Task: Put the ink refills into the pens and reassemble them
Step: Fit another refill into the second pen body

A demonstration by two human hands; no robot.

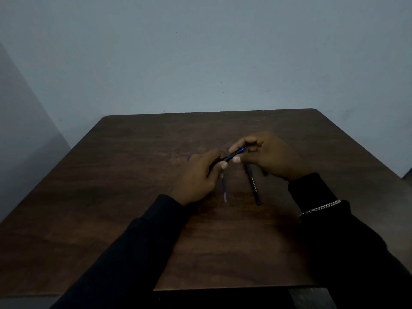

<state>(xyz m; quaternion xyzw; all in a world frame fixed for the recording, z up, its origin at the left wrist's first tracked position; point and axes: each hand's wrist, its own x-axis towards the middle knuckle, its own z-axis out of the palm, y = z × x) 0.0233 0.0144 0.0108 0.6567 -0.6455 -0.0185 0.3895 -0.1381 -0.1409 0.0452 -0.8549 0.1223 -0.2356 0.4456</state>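
At the near edge of a dark wood-grain table (133,197), two black sleeves reach forward from the bottom of the view, the left sleeve (133,253) angling in from the lower left and the right sleeve (345,241) from the lower right. A silver chain bracelet (321,207) lies over the right cuff.

Just beyond the cuffs, two items rest on the tabletop between the forearms. A thin purple ink refill (224,190) lies nearly lengthwise, its far end hidden under the left hand. Beside it, to the right and apart from it, lies a black pen barrel (253,186) with white lettering too small to read, its far end passing beneath the right hand.

Above these, both hands meet over the middle of the table. The left hand (200,175) has its fingers curled round the lower end of a dark pen (233,155) – thumb tip showing under the barrel. The right hand (269,157) pinches the pen's upper end between thumb and forefinger, where a blue section catches the light. The pen is held clear of the table, slanting up from left to right between the two grips.

A small purple sliver (188,157) shows just left of the left hand's knuckles; what it is cannot be told in the dim light.

Behind the table's far edge rises a plain grey-blue wall (200,52).
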